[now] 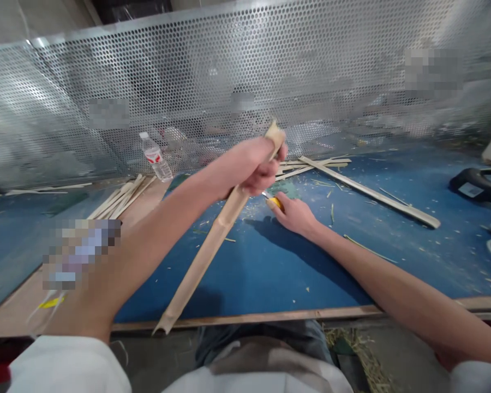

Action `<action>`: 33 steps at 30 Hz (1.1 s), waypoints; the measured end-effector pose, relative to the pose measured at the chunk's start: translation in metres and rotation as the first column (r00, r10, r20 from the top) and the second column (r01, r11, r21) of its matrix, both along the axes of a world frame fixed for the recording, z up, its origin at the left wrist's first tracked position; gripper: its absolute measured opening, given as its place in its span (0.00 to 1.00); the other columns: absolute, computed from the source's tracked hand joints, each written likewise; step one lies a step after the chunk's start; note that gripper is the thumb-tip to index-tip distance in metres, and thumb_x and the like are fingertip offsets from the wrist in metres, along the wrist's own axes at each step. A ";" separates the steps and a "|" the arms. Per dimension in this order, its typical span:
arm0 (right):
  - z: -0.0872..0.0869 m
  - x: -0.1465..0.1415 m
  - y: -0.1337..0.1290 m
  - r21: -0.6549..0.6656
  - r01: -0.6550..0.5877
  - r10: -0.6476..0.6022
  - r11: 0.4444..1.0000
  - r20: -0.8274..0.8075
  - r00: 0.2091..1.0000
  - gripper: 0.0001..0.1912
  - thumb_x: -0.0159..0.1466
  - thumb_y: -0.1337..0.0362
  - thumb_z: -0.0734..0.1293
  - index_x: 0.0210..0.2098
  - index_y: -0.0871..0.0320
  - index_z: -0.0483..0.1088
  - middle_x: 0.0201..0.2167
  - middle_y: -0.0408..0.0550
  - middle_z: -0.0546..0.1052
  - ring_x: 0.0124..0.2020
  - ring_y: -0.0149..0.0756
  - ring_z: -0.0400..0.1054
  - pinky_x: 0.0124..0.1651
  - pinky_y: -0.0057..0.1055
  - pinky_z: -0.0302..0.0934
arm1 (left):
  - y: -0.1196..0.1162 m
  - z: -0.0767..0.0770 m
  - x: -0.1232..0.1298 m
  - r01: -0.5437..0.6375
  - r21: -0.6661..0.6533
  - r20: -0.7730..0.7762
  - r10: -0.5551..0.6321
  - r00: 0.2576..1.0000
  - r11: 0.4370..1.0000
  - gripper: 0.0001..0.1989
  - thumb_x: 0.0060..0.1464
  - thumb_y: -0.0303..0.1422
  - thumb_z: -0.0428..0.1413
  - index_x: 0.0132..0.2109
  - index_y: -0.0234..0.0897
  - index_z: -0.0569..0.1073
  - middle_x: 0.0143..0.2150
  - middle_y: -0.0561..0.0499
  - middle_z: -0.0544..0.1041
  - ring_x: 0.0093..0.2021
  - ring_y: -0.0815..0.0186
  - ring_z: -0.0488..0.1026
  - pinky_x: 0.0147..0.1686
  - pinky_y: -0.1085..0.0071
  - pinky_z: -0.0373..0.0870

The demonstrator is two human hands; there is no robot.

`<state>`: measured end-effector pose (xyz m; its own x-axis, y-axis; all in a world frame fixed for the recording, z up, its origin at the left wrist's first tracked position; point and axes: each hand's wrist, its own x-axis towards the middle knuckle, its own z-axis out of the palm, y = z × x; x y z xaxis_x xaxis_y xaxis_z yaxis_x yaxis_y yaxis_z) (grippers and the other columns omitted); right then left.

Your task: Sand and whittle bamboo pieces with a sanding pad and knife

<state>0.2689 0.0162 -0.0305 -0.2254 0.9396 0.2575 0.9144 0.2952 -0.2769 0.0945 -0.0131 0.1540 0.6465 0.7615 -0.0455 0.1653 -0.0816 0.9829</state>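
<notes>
My left hand (249,169) is closed around a long split bamboo pole (204,254), which slants from the table's near edge up past my fist. My right hand (294,214) rests low on the blue work table (245,273) and grips a yellow-handled utility knife (275,203). Its small blade points toward the bamboo, close beneath my left fist. Most of the knife is hidden by my fingers. A small green mat (284,189) lies just beyond the knife.
Bamboo shavings are scattered over the table. Long bamboo strips (368,191) lie to the right, and a bundle of strips (120,199) lies to the left. A plastic water bottle (156,157) stands before a perforated metal panel (229,71). A black object (477,184) sits at the right edge.
</notes>
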 end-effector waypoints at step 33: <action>0.005 0.003 -0.008 0.582 -0.155 0.296 0.798 -0.154 0.943 0.18 0.73 0.56 0.58 0.58 0.56 0.64 0.37 0.50 0.77 0.34 0.38 0.72 0.34 0.31 0.63 | 0.060 -0.078 -0.036 0.272 0.806 -0.396 0.137 0.908 0.526 0.10 0.61 0.37 0.50 0.36 0.37 0.71 0.30 0.53 0.74 0.29 0.69 0.67 0.30 0.72 0.58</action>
